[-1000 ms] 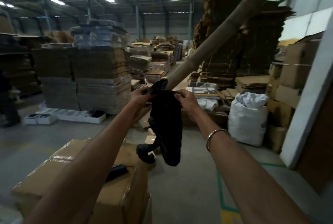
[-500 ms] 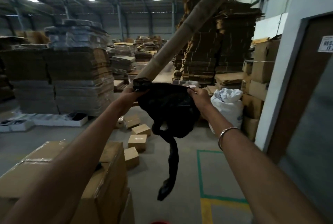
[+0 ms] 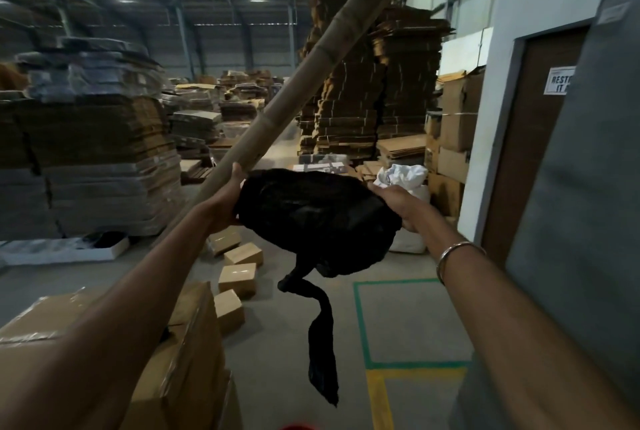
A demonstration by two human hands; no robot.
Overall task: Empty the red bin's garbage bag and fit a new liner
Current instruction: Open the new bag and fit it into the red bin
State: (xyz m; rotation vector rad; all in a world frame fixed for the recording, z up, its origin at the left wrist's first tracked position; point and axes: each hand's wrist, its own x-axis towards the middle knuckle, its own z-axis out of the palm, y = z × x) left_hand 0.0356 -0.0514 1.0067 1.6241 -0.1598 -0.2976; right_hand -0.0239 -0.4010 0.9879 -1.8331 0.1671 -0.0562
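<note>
A black plastic liner (image 3: 311,218) is stretched out in front of me at chest height, puffed with air. My left hand (image 3: 231,195) grips its left edge and my right hand (image 3: 394,199) grips its right edge. A twisted tail of the liner hangs down toward the floor. A sliver of the red bin (image 3: 297,426) shows at the bottom edge, directly below the liner.
Large taped cardboard boxes (image 3: 166,353) stand close at my lower left, small boxes (image 3: 239,277) lie on the floor beyond. A thick bamboo pole (image 3: 311,59) leans diagonally ahead. A full white sack (image 3: 405,180) sits at right by a brown door (image 3: 530,139). Green and yellow tape (image 3: 360,322) marks the floor.
My hands have pulled apart, spreading the liner from a narrow hanging bundle into a wide puffed shape with its tail unrolling downward. My view has swung right, toward the door.
</note>
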